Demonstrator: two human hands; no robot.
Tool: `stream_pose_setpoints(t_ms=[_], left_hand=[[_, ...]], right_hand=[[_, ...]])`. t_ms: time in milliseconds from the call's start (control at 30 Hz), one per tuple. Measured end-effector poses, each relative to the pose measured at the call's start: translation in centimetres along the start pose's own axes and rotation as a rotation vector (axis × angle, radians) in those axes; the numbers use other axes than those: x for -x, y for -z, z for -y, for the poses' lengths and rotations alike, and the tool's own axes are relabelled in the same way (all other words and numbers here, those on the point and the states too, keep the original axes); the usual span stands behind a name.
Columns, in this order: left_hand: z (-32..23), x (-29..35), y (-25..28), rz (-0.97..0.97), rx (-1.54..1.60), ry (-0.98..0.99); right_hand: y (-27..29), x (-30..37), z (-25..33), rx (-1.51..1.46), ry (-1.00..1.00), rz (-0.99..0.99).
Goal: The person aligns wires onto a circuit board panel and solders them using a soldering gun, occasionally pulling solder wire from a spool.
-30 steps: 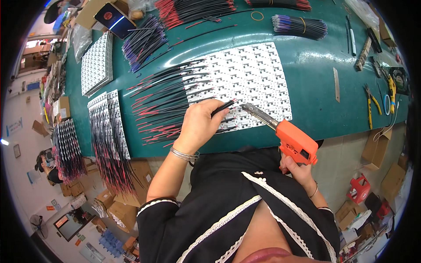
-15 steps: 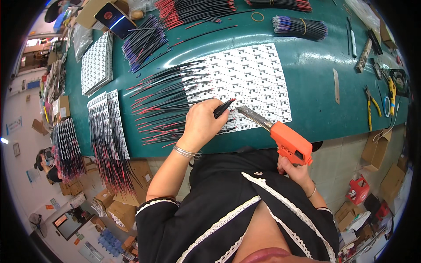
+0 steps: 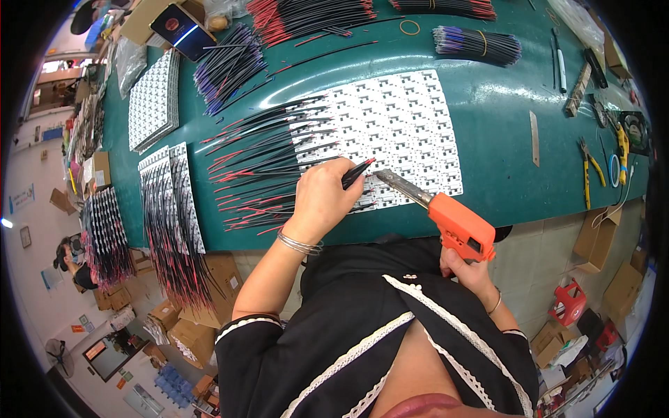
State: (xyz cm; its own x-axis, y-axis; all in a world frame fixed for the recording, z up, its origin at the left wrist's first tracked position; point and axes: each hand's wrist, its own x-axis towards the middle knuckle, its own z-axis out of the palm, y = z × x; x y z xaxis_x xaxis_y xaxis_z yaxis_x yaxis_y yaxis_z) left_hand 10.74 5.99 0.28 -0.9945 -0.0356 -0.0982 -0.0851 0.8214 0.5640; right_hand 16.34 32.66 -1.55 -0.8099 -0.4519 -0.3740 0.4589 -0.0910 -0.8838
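The left hand (image 3: 324,196), pinched closed on black wires (image 3: 355,173) over the white board (image 3: 411,125) on the desk (image 3: 498,132), angles their red ends (image 3: 371,161) forward-right, just beside the tip (image 3: 382,175) of the orange soldering gun (image 3: 460,223) that the right hand (image 3: 474,274), farther from the board, grips.

electronics workshop | circuit-board sheet (image 3: 408,132) | orange soldering gun (image 3: 460,221) | wire bundle (image 3: 477,44) | pliers (image 3: 587,177)

Bright overall. Green tabletop (image 3: 495,174) glare at 11 and 2 o'clock. Small white light (image 3: 7,226) at 9. Fisheye-bent edges, black corners.
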Motion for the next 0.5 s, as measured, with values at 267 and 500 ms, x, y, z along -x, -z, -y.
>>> stream_pose_setpoints(t_ms=[267,500], left_hand=[[0.0,-0.5,0.7,0.115,0.037,-0.002],[-0.1,-0.7,1.0,0.153,0.023,-0.036]], right_hand=[[0.2,0.3,0.0,-0.064,-0.009,-0.002],[0.2,0.2,-0.3,-0.039,-0.029,0.001]])
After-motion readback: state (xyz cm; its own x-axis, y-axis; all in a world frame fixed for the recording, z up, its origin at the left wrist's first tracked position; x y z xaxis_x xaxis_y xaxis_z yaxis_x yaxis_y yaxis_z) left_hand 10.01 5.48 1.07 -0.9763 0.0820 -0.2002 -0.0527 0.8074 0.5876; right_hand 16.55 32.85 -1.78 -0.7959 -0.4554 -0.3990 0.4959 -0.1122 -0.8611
